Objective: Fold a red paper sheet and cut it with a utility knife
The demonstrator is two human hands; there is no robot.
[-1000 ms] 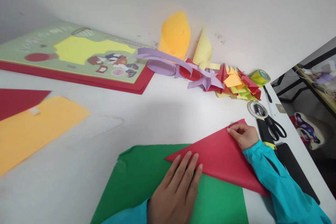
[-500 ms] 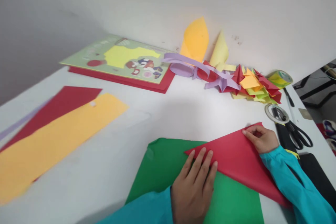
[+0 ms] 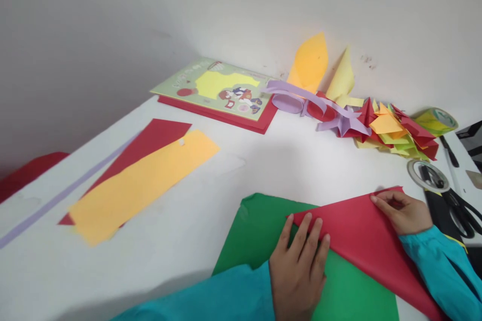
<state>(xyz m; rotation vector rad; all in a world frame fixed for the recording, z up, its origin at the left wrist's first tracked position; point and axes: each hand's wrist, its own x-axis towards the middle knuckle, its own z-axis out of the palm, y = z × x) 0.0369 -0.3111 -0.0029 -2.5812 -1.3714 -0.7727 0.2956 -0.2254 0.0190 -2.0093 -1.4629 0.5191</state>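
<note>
Presently, the folded red paper (image 3: 361,225) is held at its upper edge by the right hand (image 3: 408,213), the grip being pinched on it between thumb and forefinger. Left of this grip, near the paper's narrow point, the left hand (image 3: 297,273) is laid flat, fingers slightly spread and resting on the paper. Below and left of the right grip, a green sheet (image 3: 259,230) is partly covered by the red paper, both being set on the white worktop (image 3: 181,271). Just right of the grip, black-handled scissors (image 3: 462,213) and a tape roll (image 3: 414,174) are placed. Beyond the grip, toward the wall, a purple paper star (image 3: 343,124) is seen beside heaped folded paper pieces (image 3: 391,128). Well left of both hands, a dark red sheet (image 3: 141,145) is overlapped by an orange paper strip (image 3: 146,180).
</note>
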